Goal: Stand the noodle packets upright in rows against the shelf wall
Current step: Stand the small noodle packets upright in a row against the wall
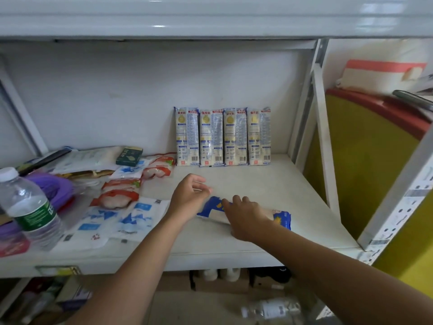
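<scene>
- A clear plastic water bottle point(28, 207) with a white cap and a green label stands at the front left edge of the white shelf point(304, 207).
- Behind the bottle lies a purple plastic object point(54, 188); what it is cannot be told.
- Flat white-and-blue sachets point(112, 219) lie spread over the left half of the shelf, with red-and-white wrapped packs point(119, 195) among them.
- A small dark green box point(129, 156) rests on the clutter near the back wall.
- The left hand point(187, 195) hovers mid-shelf just beside the left end of the lying packet, its fingers loosely curled and holding nothing.
- A long blue-and-white noodle packet point(278, 218) lies flat on its side near the front edge, right of centre.
- The right hand point(246, 219) lies palm down on this packet and grasps it, fingers curled over the far side and thumb at the near side.
- Four tall, pale yellow-and-blue noodle packets point(222, 137) stand upright side by side, touching one another, against the back wall toward the back right corner.
</scene>
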The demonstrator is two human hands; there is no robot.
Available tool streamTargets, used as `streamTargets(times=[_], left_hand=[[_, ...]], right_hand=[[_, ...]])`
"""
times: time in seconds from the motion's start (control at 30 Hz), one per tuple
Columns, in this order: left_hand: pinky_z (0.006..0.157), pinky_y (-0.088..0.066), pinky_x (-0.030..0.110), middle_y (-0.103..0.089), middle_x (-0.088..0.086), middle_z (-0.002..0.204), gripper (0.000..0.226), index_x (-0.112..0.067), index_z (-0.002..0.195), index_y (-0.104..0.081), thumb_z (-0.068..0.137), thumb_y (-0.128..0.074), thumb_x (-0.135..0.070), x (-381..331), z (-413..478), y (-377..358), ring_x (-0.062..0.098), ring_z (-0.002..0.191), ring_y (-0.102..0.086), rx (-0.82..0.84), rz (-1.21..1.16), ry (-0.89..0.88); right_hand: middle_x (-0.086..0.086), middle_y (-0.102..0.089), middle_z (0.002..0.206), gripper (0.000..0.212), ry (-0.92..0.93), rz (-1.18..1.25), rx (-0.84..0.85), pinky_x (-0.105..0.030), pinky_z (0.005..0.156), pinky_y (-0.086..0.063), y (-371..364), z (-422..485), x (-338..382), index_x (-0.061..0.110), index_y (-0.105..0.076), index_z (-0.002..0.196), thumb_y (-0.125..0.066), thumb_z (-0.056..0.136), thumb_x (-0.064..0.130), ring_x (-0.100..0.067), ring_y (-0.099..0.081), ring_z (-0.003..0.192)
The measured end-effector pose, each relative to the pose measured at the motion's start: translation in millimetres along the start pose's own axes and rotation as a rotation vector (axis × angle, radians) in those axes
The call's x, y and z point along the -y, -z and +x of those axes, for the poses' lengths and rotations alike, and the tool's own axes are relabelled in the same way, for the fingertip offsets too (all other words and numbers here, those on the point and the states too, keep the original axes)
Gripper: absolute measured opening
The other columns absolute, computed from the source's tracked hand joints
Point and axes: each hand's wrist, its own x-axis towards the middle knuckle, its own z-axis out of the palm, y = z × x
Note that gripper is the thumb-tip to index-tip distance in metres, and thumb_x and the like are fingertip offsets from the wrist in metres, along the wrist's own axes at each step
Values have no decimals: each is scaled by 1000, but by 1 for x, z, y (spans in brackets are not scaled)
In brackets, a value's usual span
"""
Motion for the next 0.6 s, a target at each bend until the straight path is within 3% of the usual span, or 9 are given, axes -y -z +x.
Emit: streamTargets(times=[0.2,0.4,0.5,0.6], left_hand=[[73,-47,24,-72,-9,104,27,-25,117,-61,92,-72,-26,-2,-2,1,5,97,-65,47,9,-10],[72,-47,26,-71,-8,95,7,-19,97,-74,93,-69,-21,-2,-1,4,5,84,-63,63,33,-16],[76,-50,29,-73,-6,94,8,-18,91,-76,91,-68,-19,-3,1,4,9,89,-65,98,53,28],[70,-44,30,-68,-3,82,20,-2,87,-70,83,-69,-21,-1,4,2,17,78,-61,105,77,94]], right_hand=[[-9,-65,119,33,-42,99,-109,-33,73,-42,7,6,-14,14,-50,132,-51,100,23,-32,-67,102],[-8,-68,109,27,-135,294,-149,-32,68,-45,21,4,-32,20,-58,123,-50,98,19,-31,-66,87],[-6,-70,100,22,-172,391,-173,-34,67,-52,27,3,-38,23,-62,117,-52,98,18,-27,-66,81],[-2,-70,101,19,-187,461,-200,-39,73,-59,30,2,-39,26,-61,116,-55,99,19,-25,-67,83]])
